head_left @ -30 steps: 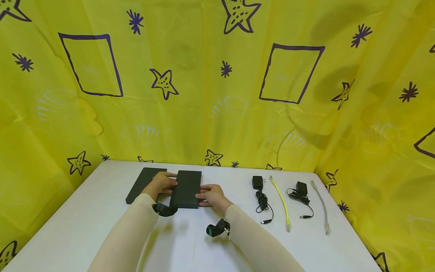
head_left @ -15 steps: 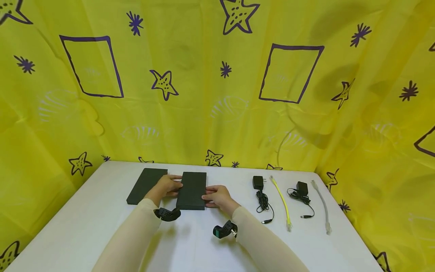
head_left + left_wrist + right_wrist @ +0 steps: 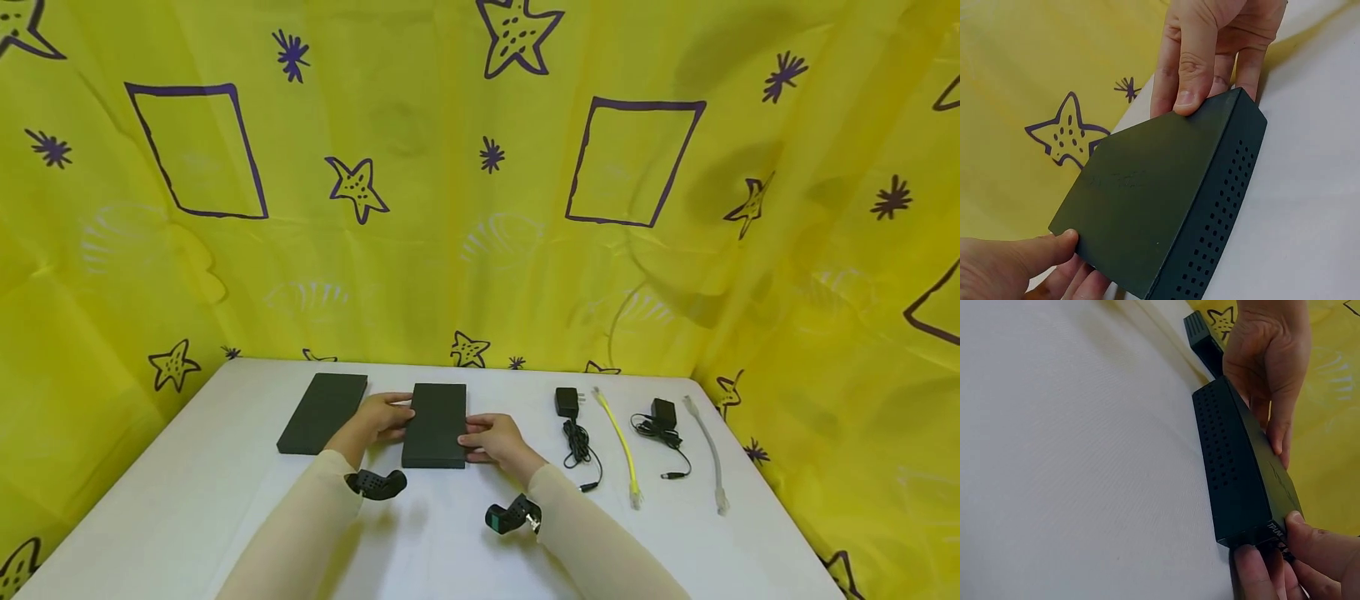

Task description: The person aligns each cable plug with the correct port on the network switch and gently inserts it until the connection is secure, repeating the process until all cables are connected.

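A black network switch with a small TP-Link mark on one end lies between my two hands, over the middle of the white table. Rows of small vent holes show along its near side in the left wrist view. My left hand grips its left end, thumb on the top face. At the opposite end my right hand pinches it, thumb on top and fingers beneath the edge. Whether its underside touches the table cannot be told. Left of my left hand lies a second, flat black box.
On the right of the table lie a black power adapter with a bundled cord, a yellow network cable, another black adapter and a grey cable. A yellow patterned curtain hangs behind and at the sides.
Both hands have shifted the switch a short way to the right and slightly nearer, keeping hold of its two ends. The second black box, adapters and cables have stayed put.
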The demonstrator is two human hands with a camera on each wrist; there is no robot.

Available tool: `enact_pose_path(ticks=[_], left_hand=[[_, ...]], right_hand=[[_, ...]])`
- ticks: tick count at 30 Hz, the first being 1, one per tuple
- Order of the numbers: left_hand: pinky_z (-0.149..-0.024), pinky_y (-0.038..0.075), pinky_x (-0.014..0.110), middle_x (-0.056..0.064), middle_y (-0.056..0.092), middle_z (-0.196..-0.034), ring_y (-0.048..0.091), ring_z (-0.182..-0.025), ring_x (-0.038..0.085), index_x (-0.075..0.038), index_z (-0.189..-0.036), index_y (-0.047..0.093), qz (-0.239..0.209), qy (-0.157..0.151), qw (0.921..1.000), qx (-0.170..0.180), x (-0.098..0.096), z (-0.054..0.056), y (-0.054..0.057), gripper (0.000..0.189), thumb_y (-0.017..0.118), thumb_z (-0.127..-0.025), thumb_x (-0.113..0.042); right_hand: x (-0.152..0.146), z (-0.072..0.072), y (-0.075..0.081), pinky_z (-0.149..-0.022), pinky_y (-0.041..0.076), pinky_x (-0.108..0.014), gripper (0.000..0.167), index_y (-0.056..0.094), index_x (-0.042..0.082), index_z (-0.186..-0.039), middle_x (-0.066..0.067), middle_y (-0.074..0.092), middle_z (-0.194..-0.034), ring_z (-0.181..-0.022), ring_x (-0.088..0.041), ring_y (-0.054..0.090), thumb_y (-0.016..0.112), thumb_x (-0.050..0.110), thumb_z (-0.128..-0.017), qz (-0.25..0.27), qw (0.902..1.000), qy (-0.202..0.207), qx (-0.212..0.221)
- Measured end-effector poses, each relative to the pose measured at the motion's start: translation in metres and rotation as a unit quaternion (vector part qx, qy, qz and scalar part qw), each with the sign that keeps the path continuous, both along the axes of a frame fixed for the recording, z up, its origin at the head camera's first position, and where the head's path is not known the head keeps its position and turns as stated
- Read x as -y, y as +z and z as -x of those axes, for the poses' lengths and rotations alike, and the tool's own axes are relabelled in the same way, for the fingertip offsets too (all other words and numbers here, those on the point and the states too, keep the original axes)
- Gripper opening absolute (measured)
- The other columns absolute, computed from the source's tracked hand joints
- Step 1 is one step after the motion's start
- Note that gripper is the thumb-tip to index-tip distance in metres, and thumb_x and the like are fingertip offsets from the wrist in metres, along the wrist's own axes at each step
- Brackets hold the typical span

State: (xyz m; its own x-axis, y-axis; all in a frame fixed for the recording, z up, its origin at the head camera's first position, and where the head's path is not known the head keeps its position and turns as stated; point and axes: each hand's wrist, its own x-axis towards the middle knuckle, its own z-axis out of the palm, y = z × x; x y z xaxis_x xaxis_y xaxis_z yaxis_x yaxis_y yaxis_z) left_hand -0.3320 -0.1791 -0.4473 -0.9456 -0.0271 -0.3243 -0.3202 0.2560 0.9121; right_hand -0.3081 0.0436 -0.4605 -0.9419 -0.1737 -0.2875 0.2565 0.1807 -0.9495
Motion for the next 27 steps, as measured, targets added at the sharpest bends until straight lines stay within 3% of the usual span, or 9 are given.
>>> enact_pose_path(ticks=[16,21,27], left_hand=[[-0.065,0.060,0.029,0.019,0.069,-0.115,0.065,-0.088,0.015,0.002,-0.132,0.060,-0.003,0.022,0.9988,-0.043,-0.024,-0.012,-0.010,0.042,0.069,-0.091,-0.004],[-0.064,0.060,0.028,0.022,0.066,-0.123,0.065,-0.087,0.015,0.003,-0.131,0.060,0.009,0.022,0.9981,-0.056,-0.036,-0.016,-0.010,0.041,0.068,-0.091,-0.003],[-0.061,0.059,0.027,0.021,0.068,-0.120,0.065,-0.084,0.013,0.002,-0.129,0.062,0.016,0.032,0.9974,-0.063,-0.046,-0.019,-0.010,0.039,0.068,-0.091,-0.002]], right_hand=[[-0.022,-0.014,-0.004,-0.073,0.062,-0.034,0.050,0.053,-0.009,-0.134,-0.021,0.061,-0.122,-0.088,-0.015,0.067,0.071,-0.002,-0.087,0.004,0.9996,-0.008,-0.027],[-0.032,-0.017,-0.006,-0.072,0.062,-0.034,0.050,0.054,-0.010,-0.133,-0.022,0.061,-0.122,-0.087,-0.016,0.067,0.071,-0.003,-0.087,0.006,0.9993,-0.015,-0.034],[-0.041,-0.020,-0.007,-0.072,0.062,-0.035,0.046,0.057,-0.009,-0.130,-0.021,0.063,-0.120,-0.083,-0.014,0.066,0.071,-0.003,-0.086,0.008,0.9993,-0.022,-0.029]])
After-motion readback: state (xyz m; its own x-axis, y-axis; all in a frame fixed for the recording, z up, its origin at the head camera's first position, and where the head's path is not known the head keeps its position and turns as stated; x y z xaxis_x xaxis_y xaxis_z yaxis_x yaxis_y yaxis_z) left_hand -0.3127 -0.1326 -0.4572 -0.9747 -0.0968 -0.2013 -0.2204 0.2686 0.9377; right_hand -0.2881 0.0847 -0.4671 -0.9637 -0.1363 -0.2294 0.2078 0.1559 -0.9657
